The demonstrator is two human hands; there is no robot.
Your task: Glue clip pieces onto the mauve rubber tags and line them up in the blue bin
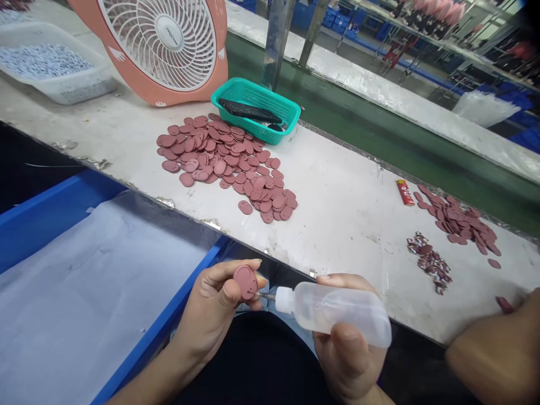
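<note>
Nearest, we pinch one disc (244, 281) btw. thumb and fingertips of our left hand (213, 301), short of the bench's near edge, marked face up toward us. Our right hand (346, 357) is clamped round the squeeze bottle (341, 312), thumb on the near side. Ref. axis: the bottle's long axis runs approx. L-R, base slightly lower; its metal nozzle (267, 296) points left at the disc's lower R edge. LH is the nearer to the disc; tip contact, we can't tell.

Limits: on the L, the blue crate (42, 214) w/ paper lining flanks our L forearm. Past the near edge, the bench (337, 197) gives us room along its middle, btw. the large disc heap (228, 160) and, toward the R end, small metallic parts (430, 261) and a second heap (459, 219). Another person's hand (498, 343) is at the R end. At the far edge: teal basket (291, 109), behind the large heap, w/ the fan (169, 50) adj. on its L.
</note>
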